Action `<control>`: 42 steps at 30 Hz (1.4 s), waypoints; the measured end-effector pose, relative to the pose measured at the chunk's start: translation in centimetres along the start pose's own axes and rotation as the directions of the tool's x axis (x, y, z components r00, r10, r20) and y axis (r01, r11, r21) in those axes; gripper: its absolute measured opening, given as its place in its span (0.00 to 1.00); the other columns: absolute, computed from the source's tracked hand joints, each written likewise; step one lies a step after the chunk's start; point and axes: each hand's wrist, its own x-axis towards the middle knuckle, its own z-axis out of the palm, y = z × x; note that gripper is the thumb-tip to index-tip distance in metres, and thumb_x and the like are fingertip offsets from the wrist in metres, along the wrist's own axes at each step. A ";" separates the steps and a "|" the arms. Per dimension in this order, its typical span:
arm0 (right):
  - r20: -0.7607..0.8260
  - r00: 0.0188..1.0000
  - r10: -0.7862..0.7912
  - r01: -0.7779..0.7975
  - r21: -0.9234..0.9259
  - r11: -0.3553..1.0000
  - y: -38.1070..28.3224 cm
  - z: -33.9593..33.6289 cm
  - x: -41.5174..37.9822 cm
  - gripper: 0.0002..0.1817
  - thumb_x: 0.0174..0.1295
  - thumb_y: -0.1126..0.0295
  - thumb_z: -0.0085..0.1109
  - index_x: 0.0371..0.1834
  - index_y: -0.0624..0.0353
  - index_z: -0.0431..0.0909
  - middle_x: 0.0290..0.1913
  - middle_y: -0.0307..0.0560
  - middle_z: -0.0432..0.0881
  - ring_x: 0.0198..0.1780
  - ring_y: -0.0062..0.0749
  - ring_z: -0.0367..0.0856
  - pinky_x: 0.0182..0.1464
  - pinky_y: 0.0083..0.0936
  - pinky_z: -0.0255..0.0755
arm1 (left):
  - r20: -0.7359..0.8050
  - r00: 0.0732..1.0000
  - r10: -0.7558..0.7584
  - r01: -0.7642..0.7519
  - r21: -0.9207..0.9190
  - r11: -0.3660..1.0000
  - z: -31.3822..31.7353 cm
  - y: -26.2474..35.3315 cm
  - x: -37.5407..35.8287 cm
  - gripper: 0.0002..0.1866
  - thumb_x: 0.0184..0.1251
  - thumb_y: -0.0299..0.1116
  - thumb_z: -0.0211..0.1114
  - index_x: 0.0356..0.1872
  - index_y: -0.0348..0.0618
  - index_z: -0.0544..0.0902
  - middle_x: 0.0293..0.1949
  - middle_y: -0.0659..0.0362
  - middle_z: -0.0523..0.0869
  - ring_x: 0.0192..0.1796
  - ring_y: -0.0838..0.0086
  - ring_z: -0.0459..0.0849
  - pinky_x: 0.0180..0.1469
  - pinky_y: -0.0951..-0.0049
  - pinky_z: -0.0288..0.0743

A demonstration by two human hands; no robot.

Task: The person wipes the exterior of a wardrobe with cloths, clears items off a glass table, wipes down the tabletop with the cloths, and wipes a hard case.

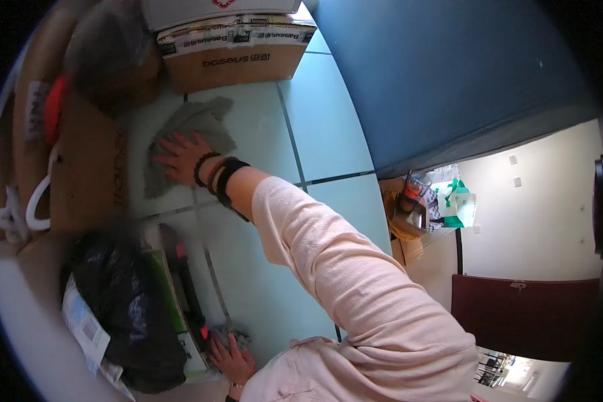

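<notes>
My right hand (181,159) lies flat with spread fingers on a grey cloth (204,117), pressing it against the pale tiled floor. Dark bracelets and a black band circle that wrist, below a light pink sleeve. Lower down, my left hand (233,360) rests with its fingers apart on a crumpled, fluffy grey rag (233,331). This rag sits on the floor beside a long black item with red parts (189,285). Part of it is hidden under the fingers.
Cardboard boxes (231,63) stand at the top, another carton (90,161) at the left. A black plastic bag (124,311) lies lower left. A large blue panel (462,74) borders the floor at upper right. Bags (457,202) and a maroon panel (522,315) are farther right.
</notes>
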 end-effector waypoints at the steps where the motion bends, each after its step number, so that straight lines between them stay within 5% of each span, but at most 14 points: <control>1: -0.037 0.998 -0.050 0.049 -0.010 0.999 0.8 0.0 0.9 0.27 0.62 0.50 0.32 0.65 0.40 0.53 0.69 0.42 0.45 0.69 0.41 0.41 0.65 0.46 0.40 | -0.019 0.999 0.027 -0.026 0.048 0.999 0.5 -0.7 -0.5 0.25 0.58 0.40 0.48 0.58 0.44 0.65 0.59 0.40 0.62 0.59 0.44 0.60 0.55 0.40 0.50; 2: -0.069 0.993 -0.099 0.098 -0.022 0.995 1.7 -0.5 1.4 0.27 0.62 0.50 0.32 0.65 0.40 0.53 0.68 0.43 0.48 0.69 0.40 0.45 0.65 0.46 0.42 | -0.131 0.984 0.119 -0.107 0.098 0.989 1.3 -1.2 -0.4 0.26 0.56 0.40 0.49 0.58 0.44 0.65 0.59 0.41 0.62 0.58 0.44 0.61 0.55 0.40 0.51; 6: -0.214 0.971 0.104 -0.114 -0.033 0.993 11.1 -1.5 -2.2 0.27 0.60 0.48 0.35 0.63 0.42 0.57 0.61 0.47 0.63 0.62 0.40 0.60 0.61 0.40 0.54 | 0.033 0.997 0.069 -0.073 0.150 0.986 2.2 -2.4 -1.5 0.30 0.62 0.46 0.46 0.64 0.49 0.55 0.63 0.41 0.54 0.63 0.44 0.55 0.56 0.39 0.49; 11: -0.140 0.754 0.642 -0.642 0.055 0.765 23.0 -1.6 -8.3 0.31 0.60 0.45 0.31 0.66 0.42 0.52 0.69 0.44 0.48 0.69 0.41 0.43 0.67 0.43 0.36 | 0.083 0.994 0.068 -0.088 0.274 0.958 6.3 -7.4 -4.0 0.40 0.53 0.49 0.58 0.65 0.49 0.52 0.62 0.38 0.53 0.63 0.43 0.53 0.55 0.38 0.49; 13: -0.091 0.757 0.647 -0.649 0.010 0.760 25.4 -2.5 -8.3 0.30 0.60 0.45 0.30 0.66 0.38 0.52 0.69 0.37 0.46 0.70 0.41 0.39 0.65 0.54 0.30 | 0.094 0.977 0.190 -0.208 0.232 0.950 5.0 -7.0 -3.2 0.40 0.51 0.49 0.60 0.64 0.49 0.53 0.62 0.38 0.53 0.63 0.44 0.53 0.55 0.38 0.48; 14: -0.076 0.751 0.656 -0.655 0.038 0.755 26.5 -2.7 -8.1 0.30 0.60 0.45 0.30 0.65 0.38 0.52 0.69 0.37 0.46 0.70 0.41 0.38 0.64 0.55 0.30 | 0.096 0.977 -0.190 0.193 -0.014 0.981 5.9 -5.8 -3.1 0.37 0.51 0.44 0.60 0.63 0.49 0.56 0.62 0.39 0.54 0.63 0.44 0.55 0.56 0.39 0.49; 15: -0.056 0.749 0.660 -0.657 0.063 0.751 27.1 -2.4 -8.1 0.30 0.60 0.45 0.31 0.65 0.38 0.53 0.69 0.36 0.46 0.70 0.40 0.38 0.64 0.56 0.30 | 0.088 0.976 -0.201 0.203 -0.010 0.979 5.1 -4.9 -3.0 0.37 0.51 0.44 0.60 0.63 0.49 0.56 0.62 0.39 0.54 0.63 0.44 0.55 0.56 0.39 0.49; 17: -0.120 0.750 0.651 -0.647 0.071 0.759 28.4 -2.0 -7.8 0.30 0.59 0.45 0.32 0.65 0.39 0.53 0.69 0.36 0.46 0.70 0.39 0.38 0.64 0.56 0.31 | -0.206 0.943 0.261 -0.169 0.380 0.909 3.2 -3.6 -2.1 0.22 0.53 0.49 0.59 0.48 0.51 0.76 0.48 0.46 0.75 0.46 0.54 0.75 0.39 0.50 0.68; 23: -0.195 0.756 0.625 -0.625 0.071 0.778 29.4 -1.2 -8.5 0.34 0.57 0.41 0.34 0.66 0.41 0.50 0.69 0.37 0.45 0.70 0.36 0.38 0.64 0.56 0.32 | -0.235 0.958 0.165 -0.122 0.190 0.974 3.1 -3.1 -2.5 0.26 0.58 0.53 0.53 0.54 0.51 0.72 0.56 0.45 0.68 0.54 0.48 0.69 0.45 0.42 0.63; 27: -0.134 0.515 0.847 -0.834 0.150 0.531 30.4 -1.8 -10.9 0.39 0.53 0.34 0.33 0.68 0.37 0.43 0.71 0.37 0.38 0.70 0.41 0.35 0.64 0.55 0.34 | -0.152 0.979 0.135 -0.091 0.263 0.960 2.9 -3.2 -2.4 0.29 0.58 0.56 0.51 0.57 0.52 0.69 0.59 0.46 0.66 0.60 0.50 0.63 0.51 0.43 0.59; 29: -0.104 0.431 0.896 -0.877 0.184 0.443 32.9 -0.8 -10.4 0.40 0.52 0.33 0.34 0.68 0.37 0.43 0.70 0.37 0.38 0.70 0.43 0.35 0.64 0.55 0.36 | 0.087 0.996 0.013 -0.026 0.147 0.989 1.1 -2.7 -1.7 0.31 0.54 0.41 0.55 0.61 0.46 0.60 0.62 0.40 0.56 0.62 0.45 0.55 0.56 0.40 0.49; 31: -0.131 0.397 0.909 -0.881 0.223 0.417 31.1 -1.3 -11.1 0.41 0.52 0.34 0.35 0.67 0.38 0.44 0.70 0.40 0.42 0.69 0.45 0.41 0.63 0.54 0.42 | 0.040 0.999 0.021 -0.026 0.132 0.991 0.5 -1.4 -0.7 0.28 0.54 0.40 0.53 0.59 0.45 0.62 0.61 0.40 0.58 0.61 0.45 0.57 0.56 0.39 0.49; 37: -0.079 0.356 0.931 -0.893 0.263 0.364 25.0 0.9 -19.6 0.41 0.54 0.36 0.34 0.68 0.43 0.41 0.69 0.47 0.42 0.66 0.52 0.49 0.62 0.51 0.47 | -0.103 0.989 0.109 -0.096 0.120 0.988 0.5 -0.5 -0.2 0.24 0.60 0.37 0.46 0.58 0.41 0.64 0.60 0.39 0.60 0.61 0.44 0.57 0.56 0.40 0.48; 42: -0.210 0.477 0.854 -0.829 0.214 0.516 17.9 4.1 -27.5 0.36 0.59 0.44 0.35 0.67 0.54 0.47 0.68 0.56 0.44 0.66 0.49 0.47 0.64 0.40 0.45 | -0.163 0.977 0.137 -0.119 0.118 0.986 0.3 -0.2 0.3 0.23 0.65 0.38 0.42 0.58 0.38 0.63 0.60 0.39 0.59 0.61 0.44 0.56 0.58 0.44 0.48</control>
